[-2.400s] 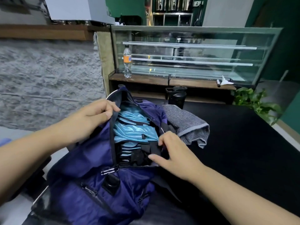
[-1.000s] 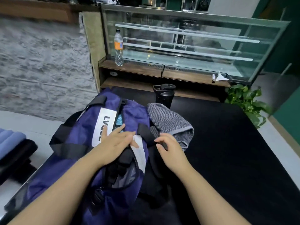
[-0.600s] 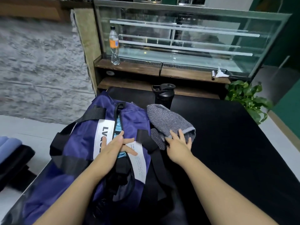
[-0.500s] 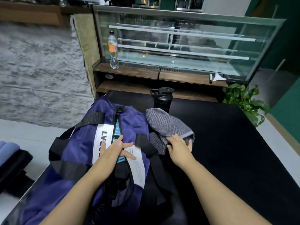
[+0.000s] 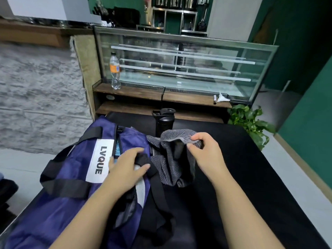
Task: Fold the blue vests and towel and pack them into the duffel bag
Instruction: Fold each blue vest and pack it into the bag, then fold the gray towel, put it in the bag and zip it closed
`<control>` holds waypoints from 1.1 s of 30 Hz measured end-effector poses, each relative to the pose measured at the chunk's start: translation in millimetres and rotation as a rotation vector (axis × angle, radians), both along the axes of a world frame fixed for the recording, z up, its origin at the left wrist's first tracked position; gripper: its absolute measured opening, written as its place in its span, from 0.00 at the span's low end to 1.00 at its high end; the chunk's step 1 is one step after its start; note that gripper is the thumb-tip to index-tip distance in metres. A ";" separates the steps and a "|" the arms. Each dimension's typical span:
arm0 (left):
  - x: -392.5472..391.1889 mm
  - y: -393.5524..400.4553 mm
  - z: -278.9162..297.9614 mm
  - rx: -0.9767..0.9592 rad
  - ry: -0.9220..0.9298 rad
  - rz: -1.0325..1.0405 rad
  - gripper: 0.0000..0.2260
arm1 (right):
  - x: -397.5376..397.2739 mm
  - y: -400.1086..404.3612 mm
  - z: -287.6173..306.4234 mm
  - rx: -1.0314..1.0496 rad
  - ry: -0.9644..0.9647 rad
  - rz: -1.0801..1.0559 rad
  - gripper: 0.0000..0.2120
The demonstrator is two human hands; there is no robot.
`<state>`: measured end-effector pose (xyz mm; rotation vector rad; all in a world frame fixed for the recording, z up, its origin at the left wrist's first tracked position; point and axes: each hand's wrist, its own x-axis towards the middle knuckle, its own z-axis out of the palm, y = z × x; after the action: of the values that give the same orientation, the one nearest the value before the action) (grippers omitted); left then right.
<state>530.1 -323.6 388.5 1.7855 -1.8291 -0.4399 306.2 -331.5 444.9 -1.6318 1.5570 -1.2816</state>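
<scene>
— Where are the hands?
— Right hand (image 5: 206, 155) pinches the towel (image 5: 172, 159) by its edge, lifted off the table (image 5: 260, 177); left hand (image 5: 125, 169) rests flat on the bag (image 5: 71, 177).
— And the bag's opening?
— Just left of the towel, running away from the person; the right hand is nearer.

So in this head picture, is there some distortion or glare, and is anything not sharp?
Head view: the wide lens bends the display case and the table edges outward; soft reflections streak the case glass; the right hand gripping the grey towel looks sharp, as does the duffel bag label; the stone wall at left is smeared.
</scene>
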 end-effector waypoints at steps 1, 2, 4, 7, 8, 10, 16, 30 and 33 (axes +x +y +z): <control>-11.4 0.1 6.0 -0.089 0.044 -0.015 0.25 | 1.2 4.9 5.4 -0.004 0.008 0.029 0.13; -22.5 -0.3 12.6 -0.169 0.087 -0.056 0.29 | 1.8 10.3 10.7 -0.012 0.012 0.053 0.14; -41.8 -2.9 24.9 -0.236 0.148 -0.159 0.36 | 0.7 19.6 20.3 -0.038 0.016 0.075 0.14; -64.2 -14.6 35.1 -0.099 0.057 -0.255 0.34 | -6.7 27.1 30.4 -0.103 0.000 0.055 0.16; -70.4 -19.7 33.4 -0.044 0.009 -0.280 0.26 | -11.9 28.9 31.9 -0.118 0.009 0.029 0.17; -75.8 -29.2 20.1 0.039 -0.011 -0.336 0.10 | -24.3 30.8 31.7 -0.134 0.047 -0.063 0.18; -78.6 -29.2 -18.2 0.209 -0.004 -0.443 0.10 | -83.8 38.6 18.5 -0.164 0.011 -0.357 0.01; -118.6 7.8 14.7 -0.127 0.242 -0.347 0.05 | -82.4 59.1 -13.5 0.141 0.079 0.044 0.19; -136.1 20.6 31.7 -0.231 0.250 -0.417 0.04 | -57.8 57.6 -24.7 0.163 0.139 0.176 0.17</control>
<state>394.0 -303.0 420.2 1.1411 -1.9760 -0.5536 248.5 -273.9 420.2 -1.7398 1.5162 -0.9425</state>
